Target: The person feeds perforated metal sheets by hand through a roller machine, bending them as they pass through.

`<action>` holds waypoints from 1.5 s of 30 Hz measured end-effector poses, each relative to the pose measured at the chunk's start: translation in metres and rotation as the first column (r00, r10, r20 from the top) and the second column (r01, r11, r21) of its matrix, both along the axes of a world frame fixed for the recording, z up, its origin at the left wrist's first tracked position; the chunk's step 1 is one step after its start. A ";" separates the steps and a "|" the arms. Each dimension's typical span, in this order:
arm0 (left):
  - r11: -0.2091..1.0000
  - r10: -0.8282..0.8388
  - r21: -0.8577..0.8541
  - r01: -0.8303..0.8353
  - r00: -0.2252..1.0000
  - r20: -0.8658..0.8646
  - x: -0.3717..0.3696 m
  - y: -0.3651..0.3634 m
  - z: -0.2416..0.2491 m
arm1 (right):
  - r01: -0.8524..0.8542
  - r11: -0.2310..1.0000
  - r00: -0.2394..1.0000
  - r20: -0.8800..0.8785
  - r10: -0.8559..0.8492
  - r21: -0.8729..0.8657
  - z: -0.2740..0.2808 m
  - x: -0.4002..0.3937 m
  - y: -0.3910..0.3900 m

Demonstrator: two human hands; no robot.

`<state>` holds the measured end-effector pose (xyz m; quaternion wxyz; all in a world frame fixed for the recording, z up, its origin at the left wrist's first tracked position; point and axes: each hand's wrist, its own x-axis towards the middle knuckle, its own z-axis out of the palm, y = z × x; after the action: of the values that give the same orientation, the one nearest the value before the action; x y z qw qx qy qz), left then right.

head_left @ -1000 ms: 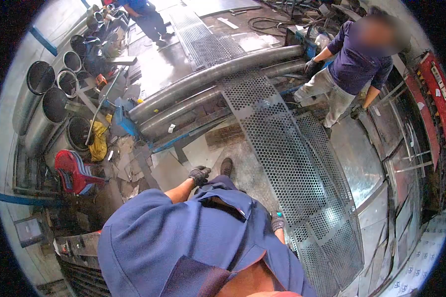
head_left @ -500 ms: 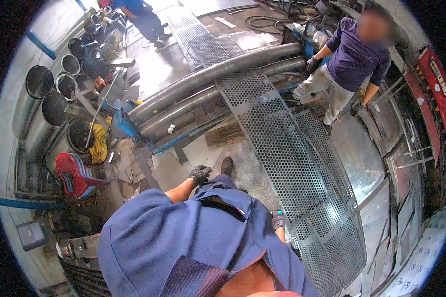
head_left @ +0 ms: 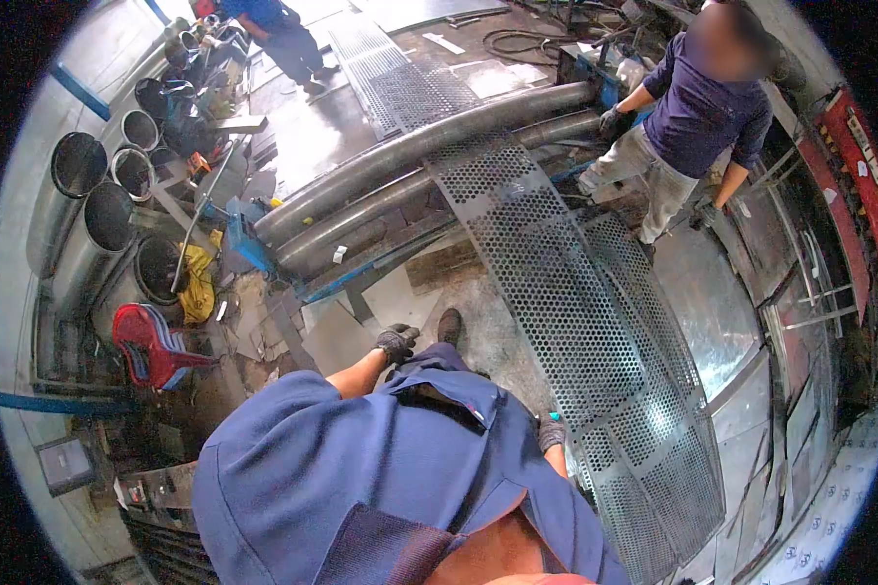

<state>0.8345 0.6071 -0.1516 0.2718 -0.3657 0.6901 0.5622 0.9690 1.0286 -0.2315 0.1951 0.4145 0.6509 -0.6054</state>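
Note:
My left hand (head_left: 397, 342), in a dark glove, is in front of my thigh above the floor. Its fingers are loosely bent and apart, with nothing visible in them. My right hand (head_left: 550, 431), also gloved, looks closed at the near left edge of a long perforated metal sheet (head_left: 566, 302); its fingers are partly hidden. A small teal spot shows at that hand, too small to name. The sheet slopes from the large metal rollers (head_left: 361, 190) down past my right side. More perforated sheet (head_left: 644, 283) lies along its right side.
A co-worker (head_left: 693, 117) in gloves stands right of the rollers. Another person (head_left: 278, 39) is beyond them. Large metal tubes (head_left: 78, 164), a yellow cloth (head_left: 198, 283) and red stacked chairs (head_left: 146, 341) stand at left. Metal offcuts (head_left: 337, 336) lie on the floor.
The view has shifted slightly. The co-worker's head and upper body have moved a little to the left in view. My hands stay nearly where they were.

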 end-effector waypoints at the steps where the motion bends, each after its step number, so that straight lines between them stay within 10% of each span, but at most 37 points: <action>1: 1.000 0.003 -0.002 -0.003 1.000 -0.004 0.001 0.000 -0.004 | -0.004 0.999 1.000 -0.023 0.003 -0.053 0.000 0.001 0.002; 10: 0.999 -0.039 -0.025 0.038 0.998 -0.049 0.006 0.005 -0.009 | 0.201 0.937 0.971 0.185 -0.152 -0.287 0.030 -0.007 0.003; 14: 1.000 -0.019 -0.011 0.019 0.999 -0.038 0.009 0.005 -0.021 | 0.259 0.939 0.962 -0.027 -0.272 -0.225 -0.042 0.011 0.012; 19: 0.991 -0.095 -0.103 0.086 0.992 -0.086 0.015 0.010 -0.018 | 0.003 0.998 0.992 -0.129 -0.011 -0.062 -0.052 0.017 0.021; 22: 0.995 -0.055 -0.084 0.047 0.994 -0.099 0.020 0.015 -0.026 | 0.253 0.920 0.966 0.030 -0.256 -0.298 -0.060 0.015 0.029; 31: 0.991 -0.100 -0.098 0.091 0.991 -0.091 0.031 0.019 -0.029 | 0.200 0.963 0.980 0.035 -0.197 -0.181 -0.018 0.024 0.027; 36: 0.976 -0.190 -0.120 0.182 0.980 -0.062 0.015 0.049 0.057 | 0.194 0.971 0.978 -0.050 -0.203 -0.140 -0.076 0.041 0.037; 40: 0.689 -0.634 0.107 0.717 0.668 -0.390 -0.027 0.090 0.096 | 0.090 0.976 0.993 -0.058 -0.103 -0.197 -0.031 0.043 0.043; 42: 0.511 -0.782 -0.069 0.857 0.430 -0.451 -0.035 0.135 0.179 | 0.077 0.979 0.995 0.074 -0.064 -0.189 -0.024 0.043 0.047; 45: 0.092 -0.568 -0.185 0.978 -0.101 -0.817 -0.034 0.189 0.267 | -0.135 0.985 0.990 -0.055 0.130 -0.104 -0.105 0.054 0.065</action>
<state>0.8008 0.7960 0.1158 0.3350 0.4989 0.6219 0.5022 1.0233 1.0939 -0.3360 0.2410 0.3445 0.6481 -0.6350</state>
